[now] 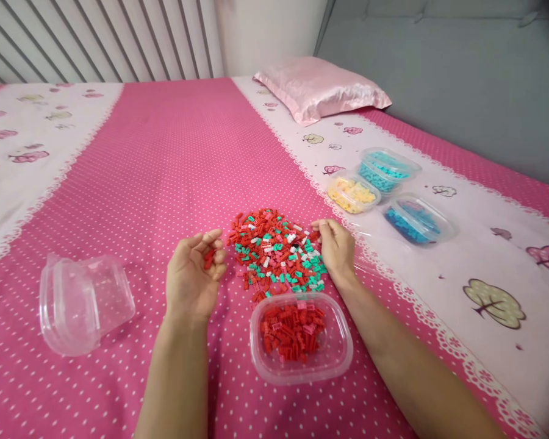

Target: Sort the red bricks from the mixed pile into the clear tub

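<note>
A pile of small red, teal, white and pink bricks (277, 253) lies on the pink dotted bedspread (165, 164). My left hand (194, 277) rests palm up left of the pile, fingers curled round a few red bricks (208, 258). My right hand (336, 247) sits at the pile's right edge, fingertips pinched on the bricks there. In front of the pile stands a clear tub (302, 338) holding red bricks with a few pink ones.
An upturned clear tub (85, 305) lies at the left. Three clear tubs stand at the right: yellow bricks (352, 194), teal bricks (387, 169), blue bricks (416, 221). A pink pillow (320, 88) lies at the back.
</note>
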Demonstrator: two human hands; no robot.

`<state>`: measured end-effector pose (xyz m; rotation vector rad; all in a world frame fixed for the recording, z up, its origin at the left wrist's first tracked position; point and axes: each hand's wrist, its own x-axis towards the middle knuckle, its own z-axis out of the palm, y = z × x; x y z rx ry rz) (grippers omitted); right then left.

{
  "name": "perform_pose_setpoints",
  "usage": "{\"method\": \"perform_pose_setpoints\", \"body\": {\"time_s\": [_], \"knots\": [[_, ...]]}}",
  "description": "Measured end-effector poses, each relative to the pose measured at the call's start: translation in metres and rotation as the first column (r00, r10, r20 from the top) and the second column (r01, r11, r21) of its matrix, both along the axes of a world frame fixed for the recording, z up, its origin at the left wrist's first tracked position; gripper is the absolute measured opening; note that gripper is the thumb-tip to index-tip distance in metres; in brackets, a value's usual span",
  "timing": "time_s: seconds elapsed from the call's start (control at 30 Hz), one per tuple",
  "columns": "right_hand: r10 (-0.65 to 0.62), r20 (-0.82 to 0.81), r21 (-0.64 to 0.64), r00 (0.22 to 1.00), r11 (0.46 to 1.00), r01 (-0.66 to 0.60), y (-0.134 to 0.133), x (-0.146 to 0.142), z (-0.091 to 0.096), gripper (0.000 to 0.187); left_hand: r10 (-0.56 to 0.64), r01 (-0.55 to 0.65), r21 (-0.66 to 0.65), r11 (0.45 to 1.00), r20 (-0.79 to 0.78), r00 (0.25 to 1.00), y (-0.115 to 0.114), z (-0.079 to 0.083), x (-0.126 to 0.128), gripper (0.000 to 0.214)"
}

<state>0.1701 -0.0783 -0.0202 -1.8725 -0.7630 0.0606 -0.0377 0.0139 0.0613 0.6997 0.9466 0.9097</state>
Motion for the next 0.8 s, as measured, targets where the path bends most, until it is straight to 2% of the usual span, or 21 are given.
{"method": "perform_pose_setpoints", "body": {"time_s": [0.07,0.13,0.2,0.27,0.37,0.43,0.5,0.57,0.8], "knots": [[-0.001,0.003,-0.005,1.000,1.000,0.001,0.000,0.000,0.000,0.035,0.003,0.016,0.111,0.994,-0.170,0.985,-0.002,-0.004,0.002,0.019],[-0.003,0.003,-0.011,1.000,1.000,0.003,0.000,0.000,0.000,0.035,-0.010,0.099,0.222,0.970,-0.371,0.929,-0.004,-0.010,0.003,0.022],[-0.002,0.002,-0.017,1.000,1.000,0.002,0.000,0.000,0.000,0.035,-0.014,0.234,0.309,0.922,-0.577,0.817,-0.006,-0.016,0.004,0.024],[-0.003,0.000,-0.023,1.000,1.000,0.003,0.000,0.000,0.000,0.035,0.026,0.363,0.354,0.862,-0.746,0.666,-0.006,-0.021,0.003,0.023],[-0.005,0.000,-0.027,1.000,1.000,0.005,-0.001,0.000,0.001,0.035,0.090,0.489,0.347,0.801,-0.876,0.474,-0.005,-0.026,0.003,0.023],[-0.003,0.003,-0.024,1.000,1.000,0.003,-0.001,0.000,0.001,0.035,0.096,0.530,0.325,0.783,-0.906,0.413,-0.004,-0.027,0.003,0.023],[0.000,0.004,-0.021,1.000,1.000,0.000,-0.001,-0.001,0.002,0.035,0.094,0.544,0.313,0.779,-0.915,0.392,-0.004,-0.029,0.005,0.023],[0.002,0.004,-0.025,1.000,1.000,-0.001,-0.001,-0.001,0.002,0.035,0.093,0.537,0.316,0.782,-0.912,0.401,-0.004,-0.030,0.006,0.023],[-0.002,0.008,-0.028,1.000,1.000,0.002,-0.001,-0.001,0.001,0.037,0.070,0.503,0.356,0.788,-0.863,0.500,-0.003,-0.035,0.006,0.019]]}}
